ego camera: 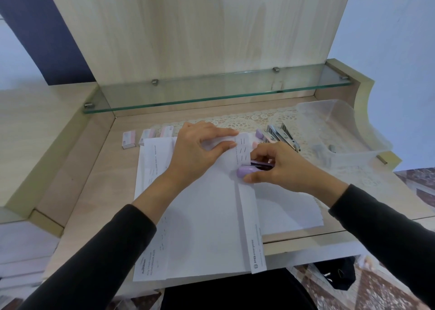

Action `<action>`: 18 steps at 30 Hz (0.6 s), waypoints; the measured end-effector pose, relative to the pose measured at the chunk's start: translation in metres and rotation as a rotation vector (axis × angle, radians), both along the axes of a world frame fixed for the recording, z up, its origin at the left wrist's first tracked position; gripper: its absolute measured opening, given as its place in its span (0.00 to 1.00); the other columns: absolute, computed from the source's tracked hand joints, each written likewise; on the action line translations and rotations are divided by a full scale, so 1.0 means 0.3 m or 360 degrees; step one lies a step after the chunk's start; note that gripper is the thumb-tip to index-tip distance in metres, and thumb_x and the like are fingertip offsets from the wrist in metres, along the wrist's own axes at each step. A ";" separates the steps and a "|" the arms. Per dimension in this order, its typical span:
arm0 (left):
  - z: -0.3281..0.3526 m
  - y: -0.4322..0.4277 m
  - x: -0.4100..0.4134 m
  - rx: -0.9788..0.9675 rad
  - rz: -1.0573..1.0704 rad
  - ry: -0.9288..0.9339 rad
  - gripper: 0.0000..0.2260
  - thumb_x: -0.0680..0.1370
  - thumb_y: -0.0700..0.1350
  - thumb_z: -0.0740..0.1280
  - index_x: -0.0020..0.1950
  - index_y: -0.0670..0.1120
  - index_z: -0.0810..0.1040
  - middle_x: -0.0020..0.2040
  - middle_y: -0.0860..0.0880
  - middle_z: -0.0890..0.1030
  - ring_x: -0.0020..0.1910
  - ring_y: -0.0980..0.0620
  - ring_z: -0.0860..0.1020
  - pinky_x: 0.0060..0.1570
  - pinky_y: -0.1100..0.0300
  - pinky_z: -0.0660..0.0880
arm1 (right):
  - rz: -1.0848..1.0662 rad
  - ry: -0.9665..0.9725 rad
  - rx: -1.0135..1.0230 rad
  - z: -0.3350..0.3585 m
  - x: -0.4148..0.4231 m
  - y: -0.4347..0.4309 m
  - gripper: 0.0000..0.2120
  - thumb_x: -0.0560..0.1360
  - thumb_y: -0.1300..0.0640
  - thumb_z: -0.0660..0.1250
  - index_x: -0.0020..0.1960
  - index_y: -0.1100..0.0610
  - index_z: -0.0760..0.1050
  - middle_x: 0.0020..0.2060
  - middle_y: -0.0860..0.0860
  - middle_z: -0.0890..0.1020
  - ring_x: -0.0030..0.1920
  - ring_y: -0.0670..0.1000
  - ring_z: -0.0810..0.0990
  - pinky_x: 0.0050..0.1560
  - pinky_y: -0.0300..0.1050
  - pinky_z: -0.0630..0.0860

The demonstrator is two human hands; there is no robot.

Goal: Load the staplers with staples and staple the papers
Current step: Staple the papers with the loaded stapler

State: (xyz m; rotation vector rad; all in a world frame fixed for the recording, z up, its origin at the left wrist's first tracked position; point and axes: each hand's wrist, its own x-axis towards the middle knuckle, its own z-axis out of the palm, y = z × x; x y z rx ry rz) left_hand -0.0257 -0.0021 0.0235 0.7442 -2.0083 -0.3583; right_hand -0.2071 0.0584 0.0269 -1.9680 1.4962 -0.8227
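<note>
Left hand: your left hand [200, 149] lies across the top of the papers [211, 227], forefinger stretched along the edge and thumb pressed in beneath, pinching the sheets flat.
Right hand: your right hand [280, 166] is curled round the lilac stapler [247, 171], thumb low against its rounded end.
Lilac stapler: on the papers, its mouth over the edge of the narrow strip [247, 206], just beside your left thumb.
Staples already in: a cluster of short dark marks [243, 148] shows on the strip above the stapler; fainter marks sit near the lower left of the sheets.
Spare staplers: a group [277, 135] lies at the back on the lace mat [235, 122], several with arms swung up; whether they are loaded cannot be told.
Staple boxes: three [129, 140] in a row at the back left of the desk [98, 168].
Plastic tray: clear [341, 130], at the right, contents unclear.
Progress: judged mid-task; one stapler is evidently loaded and working, stapling is well begun, and the open ones likely remain for you to fill.
</note>
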 end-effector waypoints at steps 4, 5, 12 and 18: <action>0.000 0.002 0.008 0.0029 0.0021 0.0025 0.09 0.69 0.47 0.73 0.48 0.46 0.83 0.40 0.49 0.84 0.40 0.55 0.77 0.46 0.47 0.71 | -0.0014 0.0031 0.0060 -0.003 -0.015 0.008 0.16 0.63 0.54 0.76 0.34 0.63 0.73 0.30 0.56 0.68 0.31 0.50 0.64 0.32 0.33 0.61; 0.001 0.003 0.009 0.0033 0.0023 0.0019 0.09 0.69 0.46 0.73 0.48 0.46 0.83 0.40 0.49 0.84 0.40 0.56 0.76 0.46 0.48 0.71 | -0.0024 0.0025 0.0067 -0.004 -0.017 0.011 0.13 0.63 0.53 0.76 0.32 0.57 0.73 0.30 0.54 0.69 0.31 0.49 0.65 0.31 0.34 0.60; 0.008 0.008 0.009 0.0030 0.0020 0.0008 0.10 0.69 0.48 0.72 0.48 0.46 0.83 0.41 0.52 0.83 0.41 0.57 0.75 0.48 0.56 0.68 | -0.0032 0.0015 0.0055 -0.005 -0.022 0.003 0.12 0.63 0.53 0.76 0.34 0.55 0.73 0.29 0.51 0.69 0.30 0.46 0.65 0.32 0.34 0.62; 0.009 0.006 0.004 0.0014 0.0026 0.0017 0.09 0.69 0.47 0.72 0.47 0.47 0.83 0.41 0.54 0.82 0.41 0.58 0.76 0.48 0.60 0.66 | -0.0035 -0.0034 0.0048 -0.006 -0.017 -0.005 0.11 0.63 0.54 0.76 0.34 0.53 0.73 0.28 0.48 0.69 0.29 0.45 0.65 0.35 0.27 0.65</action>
